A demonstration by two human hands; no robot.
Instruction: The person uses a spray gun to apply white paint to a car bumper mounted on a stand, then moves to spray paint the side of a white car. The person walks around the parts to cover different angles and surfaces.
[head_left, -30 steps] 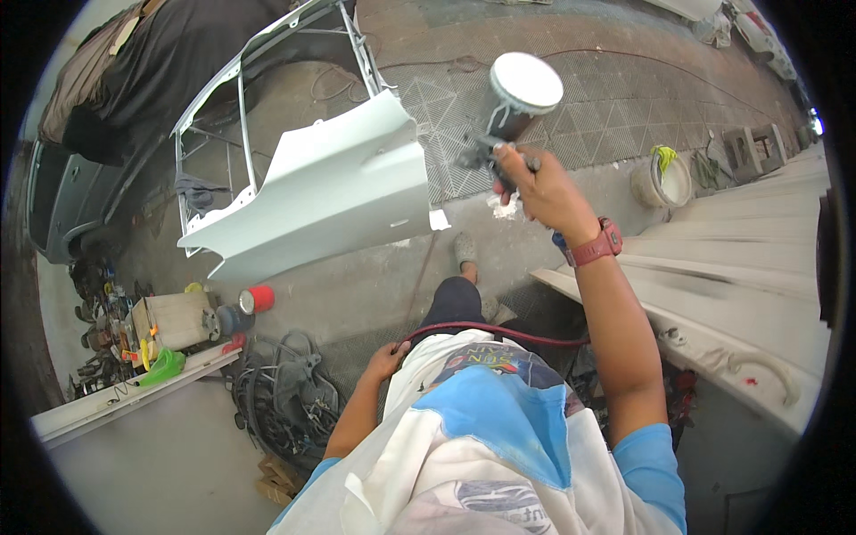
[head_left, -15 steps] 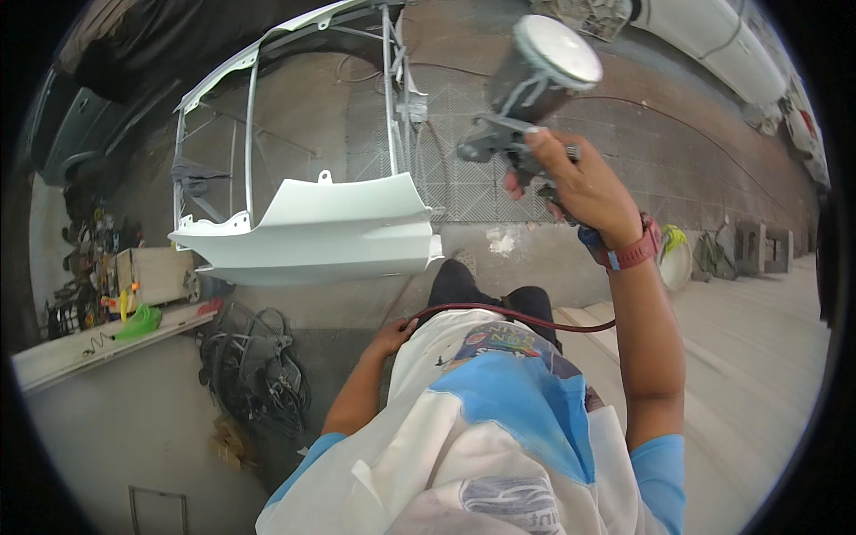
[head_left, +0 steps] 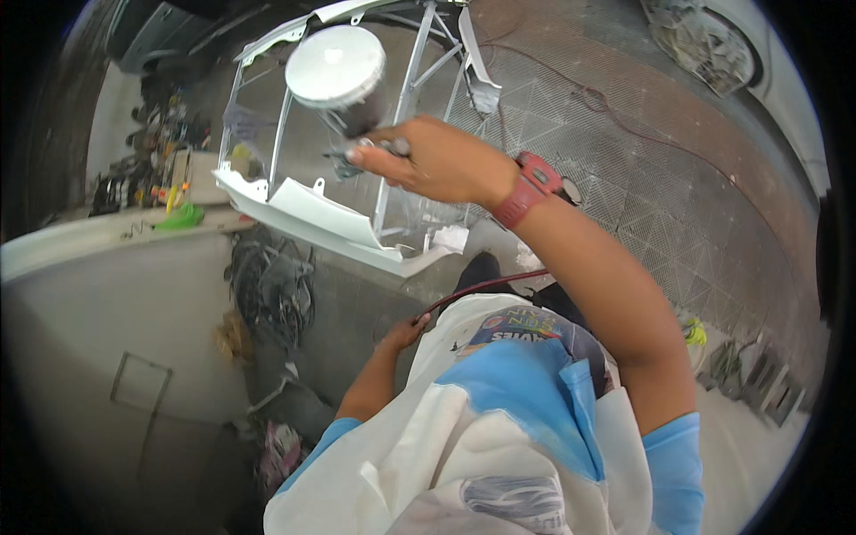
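Note:
My right hand is closed around a spray gun, which carries a dark cup with a round white lid. The gun's body is partly hidden behind my fingers. Beyond it, a white car body panel with a curved lower edge hangs on a metal frame stand. Down by my left hip, my left hand is closed on a dark red air hose, which runs across in front of my body and passes behind my right forearm.
Tangled black parts lie on the floor at left, beside a large pale panel. A green funnel-like object and assorted items sit farther left. Grey blocks stand at right. A white car part is at far right, and another hose crosses the patterned floor.
My right hand has swung the spray gun leftward, from right of the stand to in front of it. The view has turned, too. My left hand stays on the hose.

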